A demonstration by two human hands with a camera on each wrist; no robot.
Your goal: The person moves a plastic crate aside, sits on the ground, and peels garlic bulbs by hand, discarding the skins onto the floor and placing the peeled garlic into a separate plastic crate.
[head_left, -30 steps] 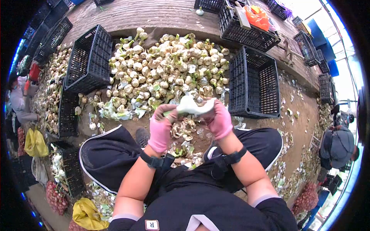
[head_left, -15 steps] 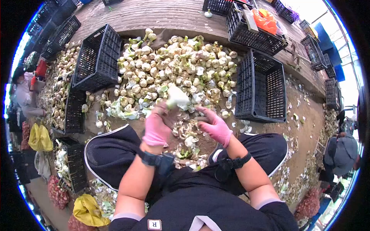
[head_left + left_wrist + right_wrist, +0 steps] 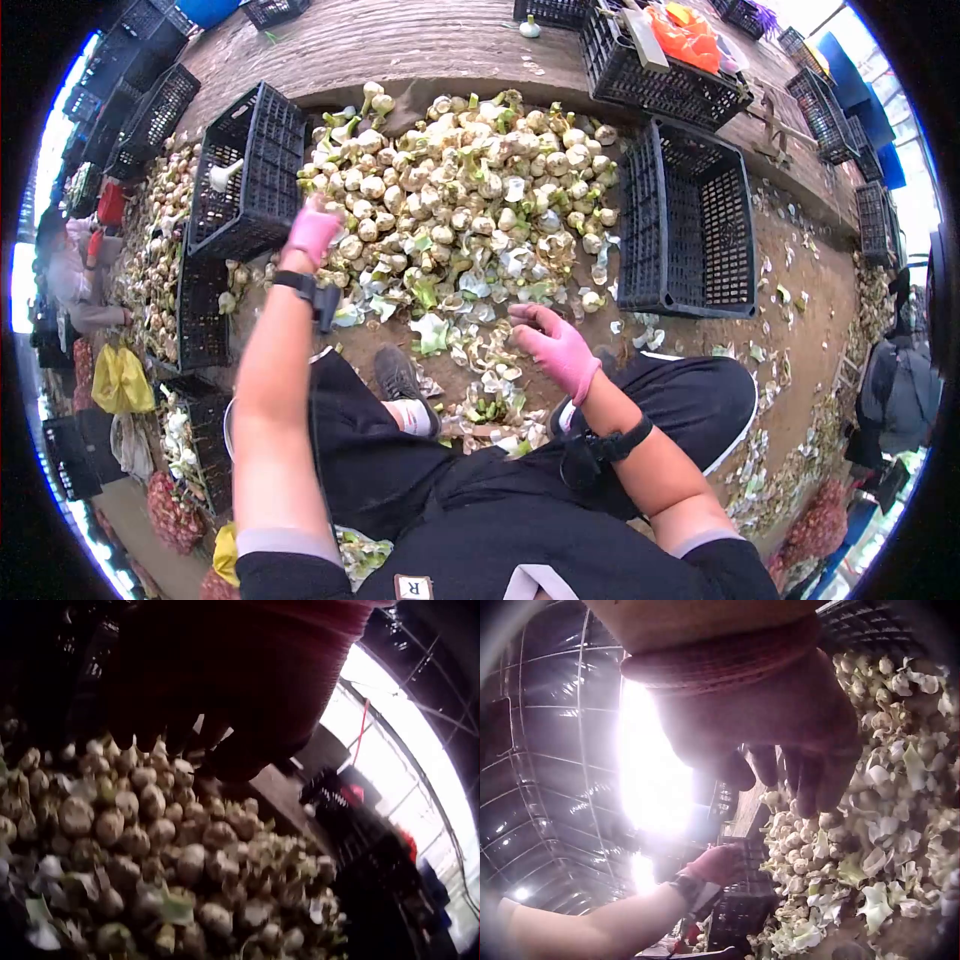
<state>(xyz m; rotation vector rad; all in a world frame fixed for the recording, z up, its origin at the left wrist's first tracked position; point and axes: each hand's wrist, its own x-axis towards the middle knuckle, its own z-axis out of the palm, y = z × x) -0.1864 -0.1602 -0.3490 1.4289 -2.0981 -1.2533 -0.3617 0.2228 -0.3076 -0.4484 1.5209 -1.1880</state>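
My left hand [image 3: 315,232], in a pink glove, reaches out beside the near right corner of the left black crate [image 3: 270,165]. Its fingers are loosely extended and nothing is in them. A white garlic bulb [image 3: 224,176] with its stem shows at the opening of that crate, apart from the hand. Between the crates lies a heap of garlic bulbs [image 3: 470,170]; in the left wrist view the dark left hand [image 3: 225,697] is above the heap. My gloved right hand [image 3: 555,350] hovers over loose peelings [image 3: 490,350], its fingers relaxed and holding nothing.
A second black crate [image 3: 690,220] stands right of the heap. Behind, a crate with an orange bag [image 3: 685,40] sits on the wooden ledge [image 3: 400,45]. More garlic lies left, near another person [image 3: 85,270]. A person [image 3: 895,390] is at far right.
My left hand has swung left from in front of me towards the left crate and let go of the garlic bulb, which now shows at that crate. The right hand stays near its place.
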